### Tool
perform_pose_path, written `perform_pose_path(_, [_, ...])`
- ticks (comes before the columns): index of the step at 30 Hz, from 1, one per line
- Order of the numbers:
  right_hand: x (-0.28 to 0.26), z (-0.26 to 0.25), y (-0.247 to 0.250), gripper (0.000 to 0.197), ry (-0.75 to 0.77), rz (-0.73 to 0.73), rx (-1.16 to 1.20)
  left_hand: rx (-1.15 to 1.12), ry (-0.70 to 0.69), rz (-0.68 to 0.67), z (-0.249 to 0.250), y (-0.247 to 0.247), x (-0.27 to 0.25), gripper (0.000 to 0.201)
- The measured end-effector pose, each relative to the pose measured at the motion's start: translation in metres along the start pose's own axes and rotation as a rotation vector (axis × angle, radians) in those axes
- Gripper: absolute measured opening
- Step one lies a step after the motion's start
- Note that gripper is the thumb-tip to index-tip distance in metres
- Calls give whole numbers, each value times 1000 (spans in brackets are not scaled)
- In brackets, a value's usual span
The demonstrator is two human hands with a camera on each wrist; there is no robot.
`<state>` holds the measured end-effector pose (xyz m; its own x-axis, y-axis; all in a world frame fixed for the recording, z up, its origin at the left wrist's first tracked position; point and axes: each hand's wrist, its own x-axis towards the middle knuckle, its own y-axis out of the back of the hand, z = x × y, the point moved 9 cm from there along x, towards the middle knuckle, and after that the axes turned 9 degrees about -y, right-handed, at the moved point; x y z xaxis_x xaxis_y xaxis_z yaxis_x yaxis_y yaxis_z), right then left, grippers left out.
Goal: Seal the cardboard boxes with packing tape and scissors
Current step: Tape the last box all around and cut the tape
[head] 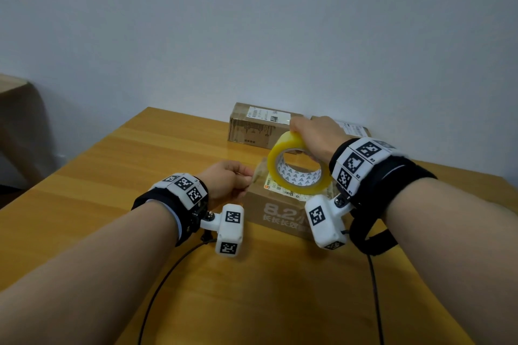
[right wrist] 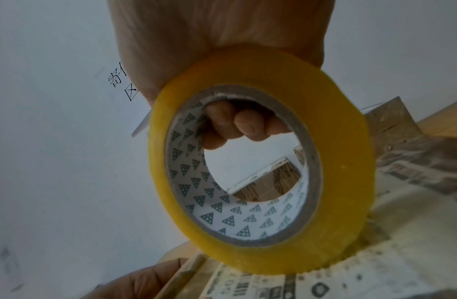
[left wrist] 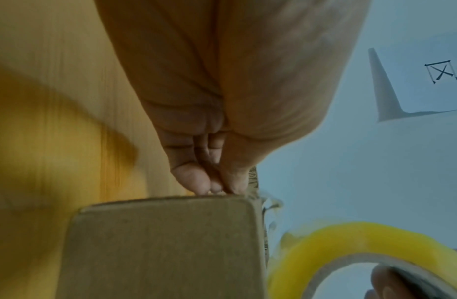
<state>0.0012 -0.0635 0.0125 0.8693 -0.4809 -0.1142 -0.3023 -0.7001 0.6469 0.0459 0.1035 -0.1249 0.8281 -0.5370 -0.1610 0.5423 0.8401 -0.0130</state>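
Observation:
My right hand [head: 298,134] grips a yellow packing tape roll [head: 294,185] and holds it upright just above the near cardboard box [head: 277,214]. Its fingers [right wrist: 235,125] hook through the roll's [right wrist: 337,161] patterned core. A clear strip of tape runs from the roll to the box's left top edge. There my left hand [head: 249,179] pinches the tape end with its fingertips [left wrist: 217,185] together at the box's [left wrist: 165,242] corner. The box top [right wrist: 337,273] carries a printed shipping label. No scissors are in view.
Two more cardboard boxes stand by the wall at the back of the wooden table [head: 126,162]: one with a white label [head: 258,126], the other [head: 354,129] mostly hidden behind my right hand. Camera cables trail over the table's front.

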Motion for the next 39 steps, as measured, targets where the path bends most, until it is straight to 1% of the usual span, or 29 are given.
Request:
perform_pose_path(1, [0,0,1,30,-2,3,0,19,66,1,-7,2,-1,11])
perform_pose_path(2, [1,1,1,30,-2,4,0,51,146,-1,-14,5,-3,15])
perform_pose_path(4, [1,2,1,32,-3,4,-5,89,294,3,-26,8,-10,33])
perform_pose_path(6, [0,2,1,34,-5,8,-12,42,370,37,-30,8,-15,42])
perform_pose_path(8, [0,3,1,35,-7,13,-20,23,402,57,-29,6,-19,45])
perform_pose_path(11, [0,2,1,34,2,12,-19,34,388,59,-25,7,-19,43])
perform_pose_path(14, [-1,2,2,33,4,16,-20,8,361,25,-19,4,-20,36])
perform_pose_path(19, [-1,1,0,36,10,7,-26,-62,315,-29,-13,-4,-19,35])
perform_pose_path(23, [0,1,-1,37,18,-1,-18,-80,361,-9,-19,1,-17,28])
perform_pose_path(27, [1,3,-1,36,8,-3,-11,-103,390,16,-22,5,-17,26])
perform_pose_path(33, [1,3,0,37,17,-6,-8,-182,380,102,-18,7,-21,20])
perform_pose_path(37, [1,4,0,38,15,2,-14,-314,374,110,-15,6,-25,13])
perform_pose_path(39, [1,4,0,39,11,6,-14,-340,355,111,-15,5,-25,13])
